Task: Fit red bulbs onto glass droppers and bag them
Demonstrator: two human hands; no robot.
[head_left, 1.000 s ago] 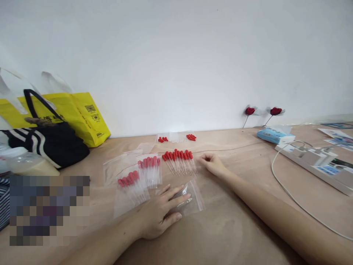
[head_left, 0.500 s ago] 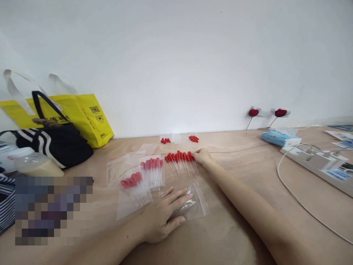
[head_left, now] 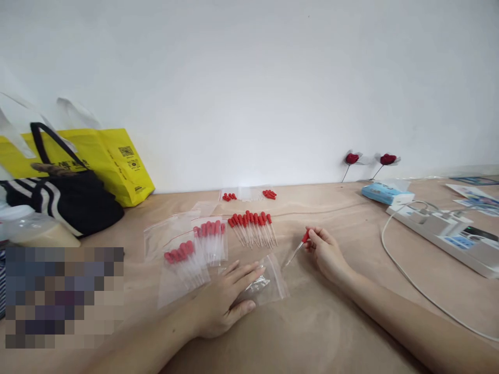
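Between the fingertips of my right hand [head_left: 325,252] is a dropper [head_left: 304,238] by its red bulb, the clear tube slanting down to the left. My left hand [head_left: 230,296] lies flat with fingers spread, partly over a clear zip bag [head_left: 276,283] that has something silvery [head_left: 260,283] in it. Loose red-bulbed droppers [head_left: 253,223] lie in a row beyond the bag. To their left, one zip bag of droppers [head_left: 210,239] lies beside another bag of droppers [head_left: 185,262]. What is under my left palm is hidden.
Near the wall lies a bag with small red pieces [head_left: 249,194]. A yellow bag [head_left: 120,166], a black bag [head_left: 86,202] and a jar [head_left: 42,228] stand at left. Tissues [head_left: 388,194], a power strip [head_left: 468,254] and its cable [head_left: 403,275] are at right. Two red flowers [head_left: 370,159] lean back.
My right hand has left the row of loose droppers and moved right and towards me, carrying one dropper. My left hand stays on the zip bag. The view has shifted slightly.
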